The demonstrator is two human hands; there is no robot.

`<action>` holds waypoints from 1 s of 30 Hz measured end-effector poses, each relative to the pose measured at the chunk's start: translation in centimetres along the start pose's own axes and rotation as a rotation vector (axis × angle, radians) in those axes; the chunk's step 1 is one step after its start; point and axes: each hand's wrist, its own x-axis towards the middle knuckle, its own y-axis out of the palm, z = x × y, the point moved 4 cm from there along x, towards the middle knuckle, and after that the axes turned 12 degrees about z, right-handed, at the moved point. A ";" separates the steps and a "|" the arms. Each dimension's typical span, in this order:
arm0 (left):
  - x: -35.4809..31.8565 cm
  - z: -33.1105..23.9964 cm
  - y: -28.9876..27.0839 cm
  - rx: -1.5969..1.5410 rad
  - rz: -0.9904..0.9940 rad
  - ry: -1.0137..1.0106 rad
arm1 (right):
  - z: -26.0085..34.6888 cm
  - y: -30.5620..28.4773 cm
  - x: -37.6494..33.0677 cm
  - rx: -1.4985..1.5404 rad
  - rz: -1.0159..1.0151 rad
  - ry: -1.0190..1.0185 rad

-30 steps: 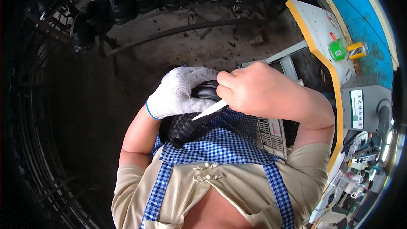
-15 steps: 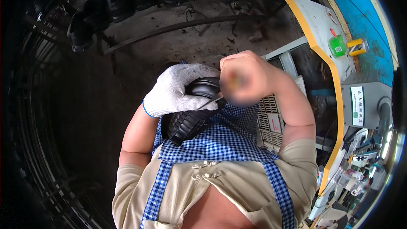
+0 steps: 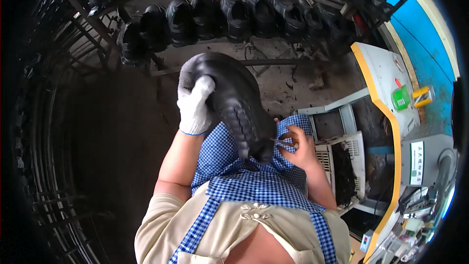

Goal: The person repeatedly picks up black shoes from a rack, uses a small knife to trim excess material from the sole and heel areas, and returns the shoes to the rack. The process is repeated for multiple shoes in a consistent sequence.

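My left hand (image 3: 195, 100), in a white knit glove with a blue cuff edge, is closed around the toe end of a black shoe (image 3: 234, 102). The shoe is raised above my lap, its laced front showing and its ankle end pointing down toward me. Beside that ankle end is my bare right hand (image 3: 304, 150), fingers curled around a thin pointed metal tool (image 3: 282, 142). The tool's tip comes close to the shoe's edge; whether they touch I cannot tell. Most of its handle is hidden by my fingers.
A blue checked apron (image 3: 254, 186) covers my lap. To the right, a white plastic crate (image 3: 359, 161) holds dark scraps. A white worktable with a yellow edge (image 3: 386, 110) carries a green container (image 3: 400, 98) and a grey machine (image 3: 427, 159). Ahead, a rack holds several black shoes (image 3: 237, 17).
The shoe has been turned and lifted away from me by my left hand. My right hand has dropped lower, to the shoe's ankle end. The view has tilted up, showing more of the rack.
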 end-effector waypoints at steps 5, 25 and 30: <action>1.5 4.0 -2.8 -0.341 -0.257 -0.303 | 1.0 -0.2 0.5 0.121 -0.053 -0.081; -0.7 17.2 -7.2 -0.183 0.114 -0.681 | 2.0 -23.6 6.0 0.819 -0.811 -0.509; -2.3 23.0 -9.3 -0.321 0.165 -0.840 | 11.6 -35.7 16.2 0.386 -1.010 -0.629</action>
